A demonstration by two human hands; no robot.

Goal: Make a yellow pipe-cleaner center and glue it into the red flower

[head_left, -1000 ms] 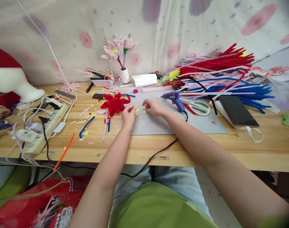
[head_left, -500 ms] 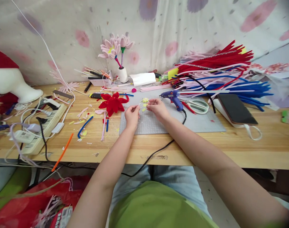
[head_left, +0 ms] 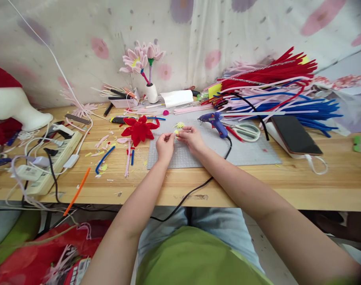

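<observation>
Both hands meet over the grey cutting mat (head_left: 251, 152). My left hand (head_left: 165, 146) has its fingertips pinched together; what they hold is too small to make out. My right hand (head_left: 190, 138) is closed on a small yellow piece (head_left: 176, 132) beside the left fingertips. Just beyond the fingers lies a yellow fringed bunch (head_left: 179, 124). The red fuzzy flower (head_left: 139, 130) rests left of the hands, and a blue glue gun (head_left: 216, 122) lies to their right.
Scissors (head_left: 247, 132) and a phone (head_left: 295, 134) lie to the right. Behind them are piled red and blue fuzzy stems (head_left: 269, 75). A white vase (head_left: 152, 94) holds pink flowers. On the left are a power strip (head_left: 54, 166), cables and scraps; a black cord (head_left: 195, 190) crosses the front edge.
My right fingers have come closer to my left fingertips and now pinch a yellow piece between the hands. The view has shifted slightly.
</observation>
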